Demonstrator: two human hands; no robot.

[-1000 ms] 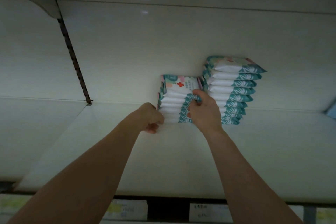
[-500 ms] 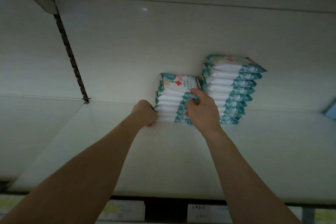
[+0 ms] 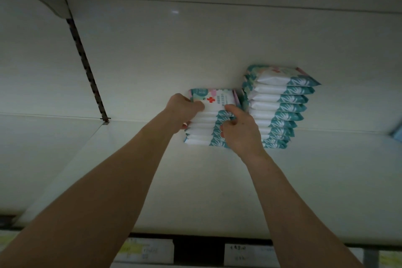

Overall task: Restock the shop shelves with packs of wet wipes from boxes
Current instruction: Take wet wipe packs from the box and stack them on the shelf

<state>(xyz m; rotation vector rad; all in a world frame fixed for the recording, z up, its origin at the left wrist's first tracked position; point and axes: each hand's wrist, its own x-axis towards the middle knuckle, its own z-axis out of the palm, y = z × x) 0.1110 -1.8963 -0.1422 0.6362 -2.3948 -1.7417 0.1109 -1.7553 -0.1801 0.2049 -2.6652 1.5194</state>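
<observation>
Your left hand (image 3: 182,111) grips the upper left edge of the shorter stack of wet wipe packs (image 3: 201,135). Your right hand (image 3: 239,134) clasps its right front edge. The stack sits on the white shelf (image 3: 206,191), against the taller stack (image 3: 276,105).

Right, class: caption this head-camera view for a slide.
The left hand and right hand grip the shorter stack of wet wipe packs beside a taller stack on the white shelf.
</observation>
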